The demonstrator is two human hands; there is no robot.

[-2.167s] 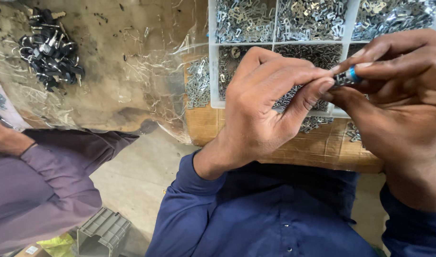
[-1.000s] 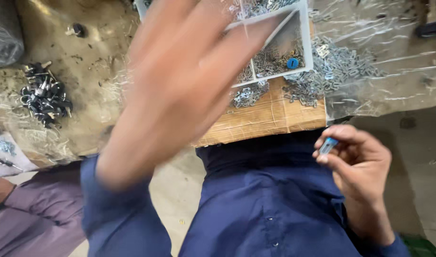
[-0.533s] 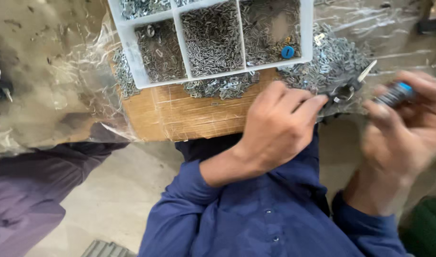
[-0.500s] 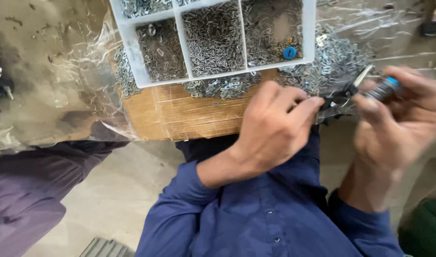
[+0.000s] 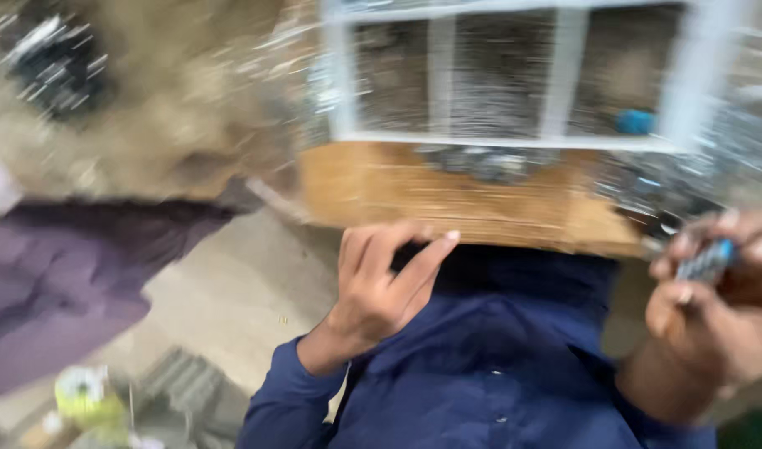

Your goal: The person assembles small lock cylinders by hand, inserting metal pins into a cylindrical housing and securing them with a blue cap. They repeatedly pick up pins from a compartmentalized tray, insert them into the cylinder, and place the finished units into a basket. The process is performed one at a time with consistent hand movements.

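The view is heavily blurred by motion. My left hand hangs in front of my blue shirt, just below the wooden board's front edge, its fingers loosely curled and holding nothing that I can see. My right hand is at the right edge, closed around a small grey tool with a blue tip. Above the board lies a white compartment tray filled with small metal parts; a blue piece sits in its right compartment.
A person's purple sleeve fills the left side. A dark cluster of metal parts lies on plastic sheeting at top left. Loose metal bits spill to the right of the tray. A yellow-green object sits low at the left.
My left hand has drawn back from the loose metal parts near the tool to below the board's edge. My right hand still grips the tool. The camera has swung, blurring everything.
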